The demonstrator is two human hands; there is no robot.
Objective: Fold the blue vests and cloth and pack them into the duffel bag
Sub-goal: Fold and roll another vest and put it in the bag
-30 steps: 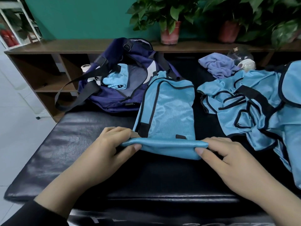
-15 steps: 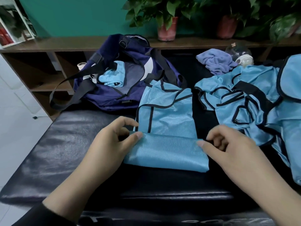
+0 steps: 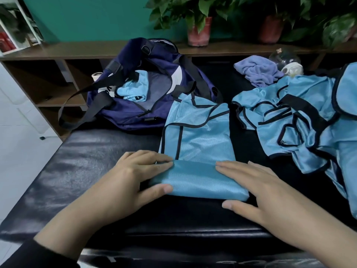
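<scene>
A light blue vest (image 3: 199, 140) with black trim lies on the black padded bench (image 3: 92, 161), its near end folded over into a band. My left hand (image 3: 135, 176) presses flat on the band's left end, and my right hand (image 3: 251, 188) presses flat on its right end, fingers straight. The open navy duffel bag (image 3: 135, 113) sits behind to the left with a folded blue vest (image 3: 133, 88) inside. A heap of unfolded blue vests (image 3: 301, 120) lies at the right. A crumpled lavender-blue cloth (image 3: 258, 71) rests at the back.
A brown wooden shelf unit (image 3: 58, 74) runs behind the bench, with potted plants (image 3: 199, 26) on top. A clear glass object (image 3: 287, 60) sits beside the cloth. White floor lies off the bench's left edge.
Both hands folded the vest's near end away from me, let go of their pinch, and now lie flat on the folded band.
</scene>
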